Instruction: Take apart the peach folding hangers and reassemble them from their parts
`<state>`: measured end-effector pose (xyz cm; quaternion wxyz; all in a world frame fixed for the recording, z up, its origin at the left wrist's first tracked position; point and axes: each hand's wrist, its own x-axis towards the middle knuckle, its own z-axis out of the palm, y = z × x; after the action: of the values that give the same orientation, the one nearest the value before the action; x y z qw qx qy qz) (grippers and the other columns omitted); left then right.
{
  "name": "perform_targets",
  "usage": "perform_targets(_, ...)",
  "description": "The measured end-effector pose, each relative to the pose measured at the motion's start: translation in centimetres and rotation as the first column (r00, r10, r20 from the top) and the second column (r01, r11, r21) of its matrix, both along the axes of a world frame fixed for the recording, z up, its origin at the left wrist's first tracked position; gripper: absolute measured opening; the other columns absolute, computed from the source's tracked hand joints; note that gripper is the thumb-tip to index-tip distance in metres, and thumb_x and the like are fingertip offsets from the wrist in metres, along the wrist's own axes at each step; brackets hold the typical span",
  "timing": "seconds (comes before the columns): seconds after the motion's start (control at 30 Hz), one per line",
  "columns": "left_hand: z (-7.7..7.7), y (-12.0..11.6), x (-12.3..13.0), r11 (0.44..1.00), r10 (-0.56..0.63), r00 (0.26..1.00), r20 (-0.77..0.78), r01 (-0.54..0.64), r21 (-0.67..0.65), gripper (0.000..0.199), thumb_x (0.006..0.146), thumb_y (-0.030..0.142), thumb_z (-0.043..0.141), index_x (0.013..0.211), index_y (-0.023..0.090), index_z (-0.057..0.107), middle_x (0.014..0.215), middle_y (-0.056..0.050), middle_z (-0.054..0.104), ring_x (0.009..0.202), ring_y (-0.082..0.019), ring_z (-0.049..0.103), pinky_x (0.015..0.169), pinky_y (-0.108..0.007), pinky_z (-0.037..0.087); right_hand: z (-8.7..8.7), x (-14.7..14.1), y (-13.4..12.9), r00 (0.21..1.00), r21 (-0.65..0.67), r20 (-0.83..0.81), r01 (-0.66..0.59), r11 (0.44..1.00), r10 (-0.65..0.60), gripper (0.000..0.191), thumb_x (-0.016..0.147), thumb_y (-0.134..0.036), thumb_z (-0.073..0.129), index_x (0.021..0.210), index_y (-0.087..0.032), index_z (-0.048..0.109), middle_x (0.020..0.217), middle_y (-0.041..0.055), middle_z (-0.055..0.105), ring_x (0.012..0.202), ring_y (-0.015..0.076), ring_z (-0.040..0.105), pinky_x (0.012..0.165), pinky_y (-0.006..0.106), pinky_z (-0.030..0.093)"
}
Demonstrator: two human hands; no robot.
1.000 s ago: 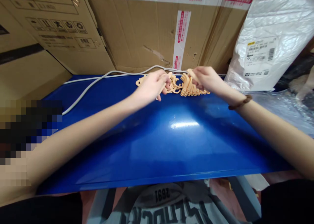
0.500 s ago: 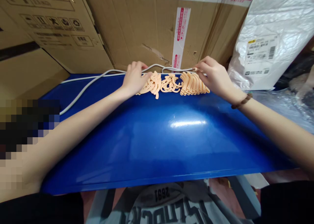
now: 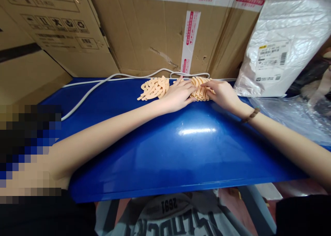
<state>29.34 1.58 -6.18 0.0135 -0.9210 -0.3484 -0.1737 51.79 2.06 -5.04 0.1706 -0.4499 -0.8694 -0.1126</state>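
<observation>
1. Head view, nearest: a grey printed shirt (image 3: 181,212) shows below the front edge of the blue surface (image 3: 155,160), which carries a bright streak of reflected light.
2. The left hand (image 3: 178,97) reaches in palm down, its fingers stretched almost straight, with the thumb apart below them. The tips rest over or against the left side of a row of curved peach strips (image 3: 201,94); they appear to grip nothing.
3. Opposite it, the right hand (image 3: 223,94), a brown braided bracelet (image 3: 251,115) at its wrist, has its fingers bent at the row's right side. The gap to the thumb is small; I cannot make out whether a strip is pinched there.
4. The row lies between both hands, toward the far side of the surface, its strips side by side. Steadying it probably calls for light, equal pressure from both sides, using the flats of the fingers; a hard poke could make one strip slip out of line.
5. Left of that, just beside the left wrist, lies a tangled loose pile (image 3: 154,88). A raised wrist would best avoid dragging it.
6. Beyond runs a pale cable (image 3: 164,69), better left unhooked by fingertips, before a cardboard box (image 3: 144,32).
</observation>
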Motion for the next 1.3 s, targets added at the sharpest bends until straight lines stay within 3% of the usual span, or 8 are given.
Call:
perform_targets(0.2,0.0,-0.3,0.2,1.000,-0.001,1.000,0.010,0.001,-0.011,0.049,0.102,0.038,0.048,0.141,0.010,0.054,0.144,-0.015,0.058,0.145,-0.029,0.039,0.125,-0.050,0.018,-0.1,-0.2,0.0,0.999,-0.016,-0.034,-0.025,1.000,0.024,0.036,0.087,-0.012,0.046,0.115,-0.012,0.068,0.110,0.0155,0.073,0.098,0.0280,0.068,0.083,0.038,0.050)
perform_targets(0.37,0.6,-2.4,-0.5,0.996,0.024,0.999,-0.023,-0.026,-0.088,0.062,0.103,0.044,0.044,0.153,0.008,0.038,0.160,-0.017,0.037,0.152,-0.029,0.027,0.126,-0.048,0.016,0.4,-0.3,-1.1,1.000,0.013,-0.017,-0.007,1.000,0.007,0.033,0.092,-0.015,0.046,0.119,-0.014,0.066,0.120,0.0153,0.070,0.107,0.0306,0.068,0.089,0.043,0.052)
perform_targets(0.57,0.7,-9.2,-4.0,0.978,0.066,0.994,-0.088,-0.081,-0.190,0.072,0.104,0.054,0.033,0.157,0.006,0.028,0.166,-0.016,0.022,0.155,-0.027,0.018,0.127,-0.042,0.017,0.9,-1.2,-7.6,0.996,0.008,-0.028,-0.087,0.996,0.087,0.031,0.100,-0.025,0.046,0.122,-0.014,0.065,0.135,0.0158,0.063,0.121,0.0305,0.062,0.099,0.046,0.053)
perform_targets(0.7,-0.4,-13.7,-7.1,0.961,0.070,0.989,-0.127,-0.101,-0.258,0.077,0.101,0.062,0.027,0.159,0.012,0.026,0.167,-0.012,0.017,0.155,-0.025,0.014,0.126,-0.042,0.022,-0.2,-1.9,-12.5,0.979,-0.079,0.048,-0.195,0.978,0.199,0.039,0.102,-0.036,0.047,0.133,-0.016,0.060,0.147,0.0169,0.053,0.132,0.0307,0.055,0.106,0.050,0.049)
perform_targets(0.8,-1.5,-15.6,-8.6,0.963,0.055,0.990,-0.128,-0.086,-0.255,0.076,0.100,0.065,0.026,0.159,0.017,0.028,0.166,-0.009,0.020,0.155,-0.025,0.015,0.126,-0.044,0.026,-1.0,-2.1,-14.5,0.955,-0.149,0.092,-0.266,0.952,0.282,0.050,0.102,-0.044,0.047,0.143,-0.016,0.053,0.155,0.0170,0.044,0.143,0.0323,0.043,0.112,0.054,0.043)
perform_targets(1.0,-2.3,-16.3,-8.9,0.967,0.067,0.985,-0.156,-0.103,-0.234,0.077,0.101,0.064,0.025,0.158,0.014,0.030,0.165,-0.012,0.023,0.154,-0.030,0.019,0.124,-0.051,0.028,-1.3,-2.1,-14.9,0.957,-0.232,0.075,-0.257,0.938,0.281,0.055,0.101,-0.047,0.049,0.144,-0.012,0.054,0.153,0.0204,0.046,0.138,0.0340,0.049,0.110,0.055,0.046)
perform_targets(1.3,-2.2,-17.0,-8.4,0.988,0.094,0.968,-0.232,-0.119,-0.097,0.071,0.102,0.059,0.029,0.155,0.012,0.038,0.161,-0.015,0.031,0.149,-0.035,0.031,0.118,-0.055,0.037,-1.1,-2.7,-15.3,0.944,-0.156,0.168,-0.260,0.953,0.285,0.055,0.104,-0.043,0.043,0.141,-0.005,0.056,0.148,0.0226,0.051,0.134,0.0343,0.054,0.109,0.051,0.048)
